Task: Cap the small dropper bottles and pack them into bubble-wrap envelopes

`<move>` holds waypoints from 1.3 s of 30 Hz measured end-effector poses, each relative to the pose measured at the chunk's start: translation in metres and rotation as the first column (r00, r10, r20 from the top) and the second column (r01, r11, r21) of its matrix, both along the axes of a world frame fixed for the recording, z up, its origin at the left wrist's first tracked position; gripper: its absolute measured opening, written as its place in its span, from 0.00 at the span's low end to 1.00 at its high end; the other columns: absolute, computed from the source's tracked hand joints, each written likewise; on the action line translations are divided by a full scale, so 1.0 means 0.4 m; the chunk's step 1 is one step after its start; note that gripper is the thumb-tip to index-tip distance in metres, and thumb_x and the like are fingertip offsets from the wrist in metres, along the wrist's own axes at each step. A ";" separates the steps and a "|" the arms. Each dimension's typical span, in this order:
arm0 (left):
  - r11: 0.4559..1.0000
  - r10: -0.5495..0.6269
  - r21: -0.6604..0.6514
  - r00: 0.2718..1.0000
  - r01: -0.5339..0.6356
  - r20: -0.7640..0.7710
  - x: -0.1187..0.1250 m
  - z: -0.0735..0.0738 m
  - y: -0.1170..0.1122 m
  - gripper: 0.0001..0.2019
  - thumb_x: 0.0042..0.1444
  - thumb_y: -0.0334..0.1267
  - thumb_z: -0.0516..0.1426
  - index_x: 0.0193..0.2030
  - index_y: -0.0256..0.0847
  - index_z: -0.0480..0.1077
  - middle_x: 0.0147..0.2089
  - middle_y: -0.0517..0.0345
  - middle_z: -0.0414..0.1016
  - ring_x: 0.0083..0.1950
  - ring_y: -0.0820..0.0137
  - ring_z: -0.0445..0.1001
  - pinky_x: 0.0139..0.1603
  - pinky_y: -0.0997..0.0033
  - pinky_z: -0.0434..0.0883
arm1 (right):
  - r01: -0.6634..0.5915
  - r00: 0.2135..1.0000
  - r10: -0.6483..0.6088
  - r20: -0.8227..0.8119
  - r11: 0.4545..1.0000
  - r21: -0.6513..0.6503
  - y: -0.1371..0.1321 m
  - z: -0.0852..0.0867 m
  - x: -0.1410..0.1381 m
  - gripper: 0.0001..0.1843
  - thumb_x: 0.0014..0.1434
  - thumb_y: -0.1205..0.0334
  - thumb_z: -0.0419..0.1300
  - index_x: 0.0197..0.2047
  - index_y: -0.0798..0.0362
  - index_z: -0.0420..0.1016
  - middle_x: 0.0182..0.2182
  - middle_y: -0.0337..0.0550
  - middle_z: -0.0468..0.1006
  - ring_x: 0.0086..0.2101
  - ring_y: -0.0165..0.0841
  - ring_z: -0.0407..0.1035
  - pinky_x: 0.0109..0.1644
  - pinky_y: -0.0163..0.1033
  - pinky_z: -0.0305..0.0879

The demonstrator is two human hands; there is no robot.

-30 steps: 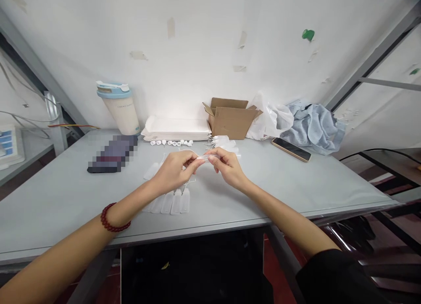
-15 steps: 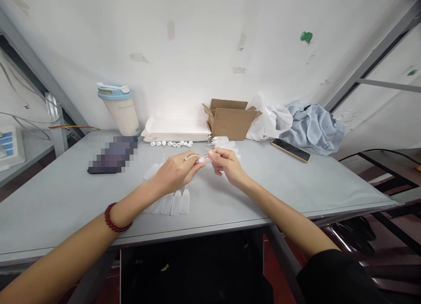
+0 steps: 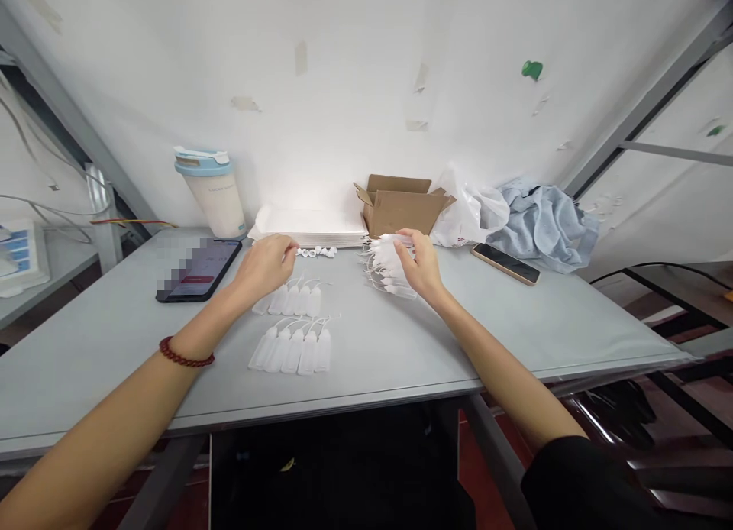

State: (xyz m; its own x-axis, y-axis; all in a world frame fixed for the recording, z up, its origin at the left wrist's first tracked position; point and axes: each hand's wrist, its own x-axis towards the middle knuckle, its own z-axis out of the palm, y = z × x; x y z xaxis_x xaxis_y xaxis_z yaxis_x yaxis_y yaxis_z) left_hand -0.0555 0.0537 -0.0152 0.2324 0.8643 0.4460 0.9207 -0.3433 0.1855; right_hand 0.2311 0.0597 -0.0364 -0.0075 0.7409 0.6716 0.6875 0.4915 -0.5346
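My left hand (image 3: pixel 268 264) is at the back of the table by a row of small white caps (image 3: pixel 318 252). Its fingers are pinched together; what they hold, if anything, is hidden. My right hand (image 3: pixel 421 264) reaches over a pile of translucent white squeeze bottles (image 3: pixel 386 266) with thin strings. Its thumb and fingers are apart, touching or just above the top bottles. Between the hands, more such bottles lie in two rows, a back row (image 3: pixel 303 299) and a front row (image 3: pixel 292 350), their strings pointing away from me.
A stack of white sheets or trays (image 3: pixel 312 226) and an open cardboard box (image 3: pixel 404 213) stand against the wall. A cup (image 3: pixel 214 201) and phone (image 3: pixel 198 274) are at left. Another phone (image 3: pixel 507 263), a plastic bag (image 3: pixel 473 213) and blue cloth (image 3: pixel 544 221) are at right.
My hands were together at mid-table holding a small translucent bottle; they have parted. The left moved left to the caps, the right moved slightly right and back to the pile. The bottle has left them.
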 end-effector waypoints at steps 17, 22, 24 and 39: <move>0.968 0.071 -0.217 0.969 -0.124 -0.237 -0.154 -0.063 0.111 0.22 0.54 0.33 0.49 0.56 0.34 0.68 0.51 0.41 0.73 0.53 0.52 0.69 0.54 0.55 0.65 | 0.081 0.991 -0.068 0.117 0.991 -0.111 0.069 -0.036 0.058 0.12 0.55 0.60 0.52 0.40 0.54 0.72 0.40 0.49 0.77 0.41 0.41 0.66 0.48 0.48 0.61; 0.979 0.033 -0.191 0.975 -0.076 -0.219 -0.162 -0.091 0.131 0.22 0.52 0.31 0.49 0.55 0.33 0.69 0.52 0.39 0.73 0.54 0.53 0.69 0.55 0.58 0.64 | 0.070 0.992 -0.058 0.116 0.992 -0.109 0.074 -0.040 0.062 0.13 0.56 0.60 0.52 0.41 0.54 0.74 0.40 0.48 0.77 0.42 0.41 0.67 0.49 0.48 0.62; 0.982 0.018 -0.179 0.978 -0.057 -0.210 -0.166 -0.098 0.135 0.22 0.51 0.31 0.50 0.53 0.32 0.70 0.51 0.39 0.73 0.54 0.53 0.70 0.55 0.60 0.64 | 0.059 0.993 -0.046 0.111 0.992 -0.110 0.075 -0.040 0.063 0.13 0.56 0.60 0.51 0.41 0.53 0.74 0.41 0.48 0.77 0.42 0.41 0.67 0.50 0.48 0.62; 0.982 0.052 -0.161 0.965 -0.096 -0.257 -0.145 -0.082 0.113 0.20 0.49 0.35 0.47 0.45 0.35 0.74 0.42 0.42 0.76 0.48 0.54 0.72 0.47 0.62 0.67 | 0.021 1.000 -0.016 0.026 0.979 -0.203 0.080 -0.046 0.069 0.21 0.58 0.66 0.45 0.50 0.54 0.71 0.45 0.49 0.77 0.45 0.40 0.71 0.51 0.50 0.64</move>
State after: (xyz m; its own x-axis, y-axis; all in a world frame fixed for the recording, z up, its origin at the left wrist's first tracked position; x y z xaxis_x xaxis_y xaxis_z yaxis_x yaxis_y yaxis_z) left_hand -0.1134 0.0991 -0.0480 0.2498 0.9416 0.2259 0.9668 -0.2555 -0.0040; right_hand 0.2587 0.0919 -0.0549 -0.0068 0.8618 0.5071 0.7091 0.3618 -0.6053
